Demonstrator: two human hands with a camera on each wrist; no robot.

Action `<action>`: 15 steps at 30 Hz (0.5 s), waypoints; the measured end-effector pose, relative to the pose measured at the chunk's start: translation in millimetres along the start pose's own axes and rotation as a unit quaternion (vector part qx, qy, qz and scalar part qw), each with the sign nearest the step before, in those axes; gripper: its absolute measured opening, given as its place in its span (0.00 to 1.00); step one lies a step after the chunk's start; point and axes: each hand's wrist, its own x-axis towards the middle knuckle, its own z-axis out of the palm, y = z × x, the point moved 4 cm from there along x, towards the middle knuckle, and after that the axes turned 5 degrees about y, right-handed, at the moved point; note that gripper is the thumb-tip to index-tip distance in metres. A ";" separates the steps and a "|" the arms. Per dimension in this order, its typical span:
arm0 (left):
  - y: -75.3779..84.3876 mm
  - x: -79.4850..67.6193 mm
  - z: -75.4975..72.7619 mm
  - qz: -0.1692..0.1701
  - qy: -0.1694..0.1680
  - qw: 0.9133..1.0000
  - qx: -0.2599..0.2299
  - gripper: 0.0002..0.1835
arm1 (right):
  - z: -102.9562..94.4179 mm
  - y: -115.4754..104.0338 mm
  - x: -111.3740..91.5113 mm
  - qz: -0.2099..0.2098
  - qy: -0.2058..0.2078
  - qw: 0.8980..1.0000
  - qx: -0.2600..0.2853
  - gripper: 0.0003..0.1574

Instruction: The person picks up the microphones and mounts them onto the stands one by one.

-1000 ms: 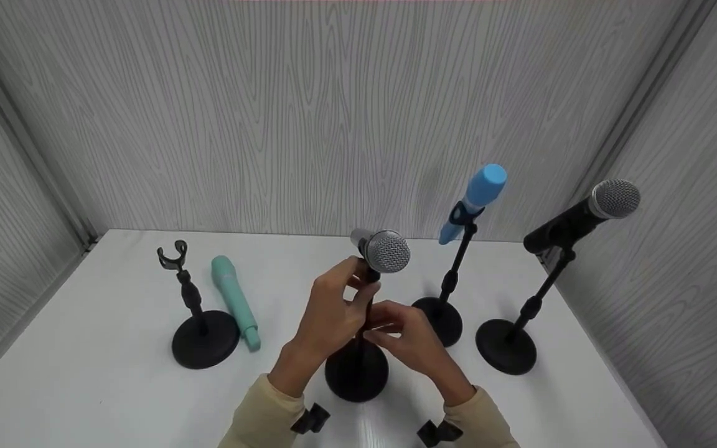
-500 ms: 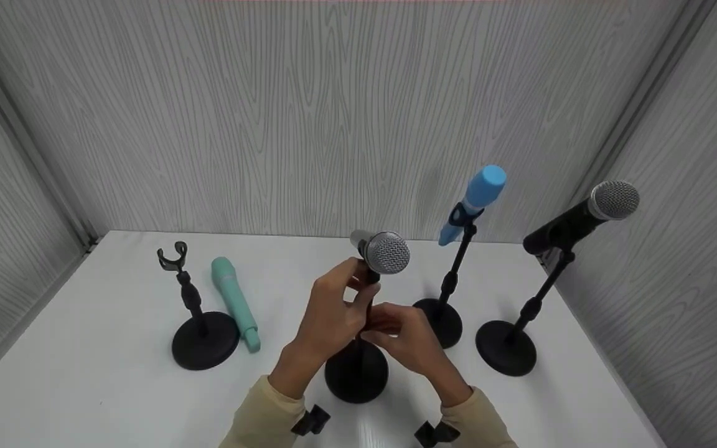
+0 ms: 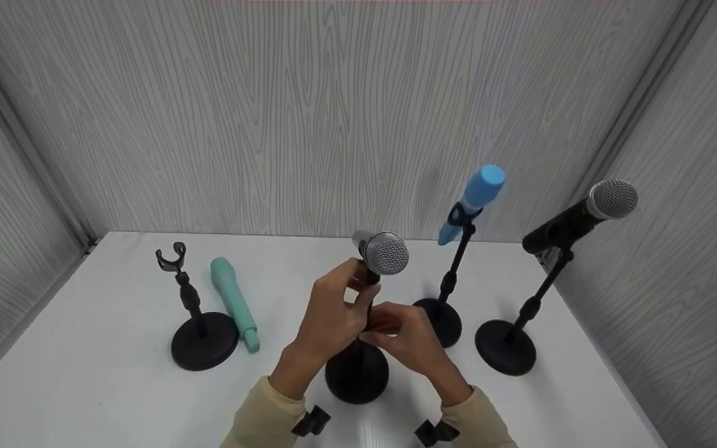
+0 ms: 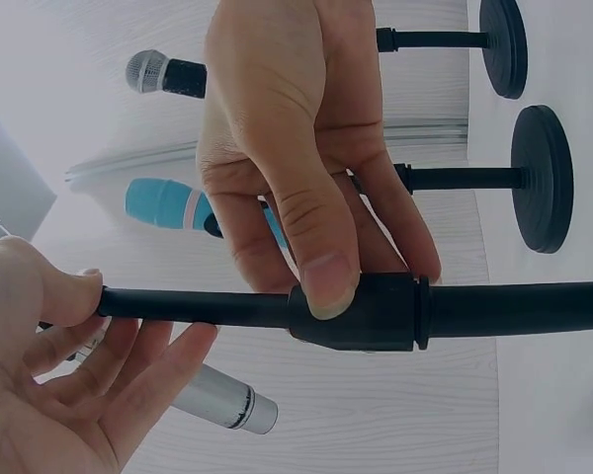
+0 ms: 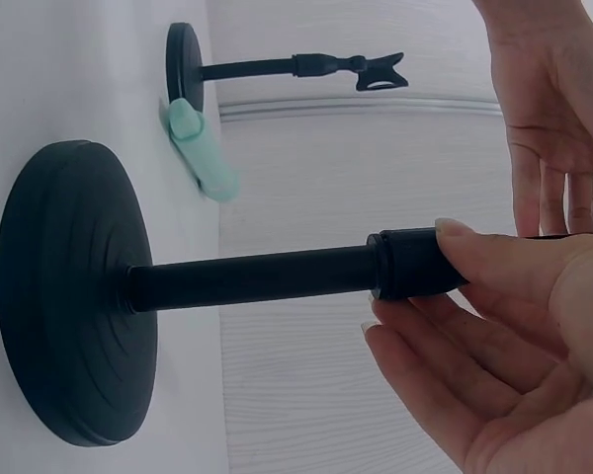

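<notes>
Right hand [image 3: 407, 336] round stand [image 3: 357, 379], walls [image 3: 309, 124] distant

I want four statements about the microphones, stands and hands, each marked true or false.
1. The right hand grips the collar of the stand under the silver microphone. True.
2. The left hand holds nothing. False: the left hand grips that stand higher up.
3. The leftmost stand holds no microphone; the green microphone lies beside it. True.
4. The blue microphone lies on the table. False: the blue microphone sits in the clip of another stand.
</notes>
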 end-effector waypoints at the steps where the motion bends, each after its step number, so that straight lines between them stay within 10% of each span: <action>1: -0.3 -0.1 0.1 -0.002 -0.002 1.000 -0.001 0.07 | 0.1 0.4 -0.1 0.005 -0.005 1.000 0.000 0.16; 15: -1.5 -1.3 3.2 -0.019 -0.014 0.999 -0.045 0.09 | 1.1 0.1 -0.5 -0.029 -0.006 1.000 -0.009 0.13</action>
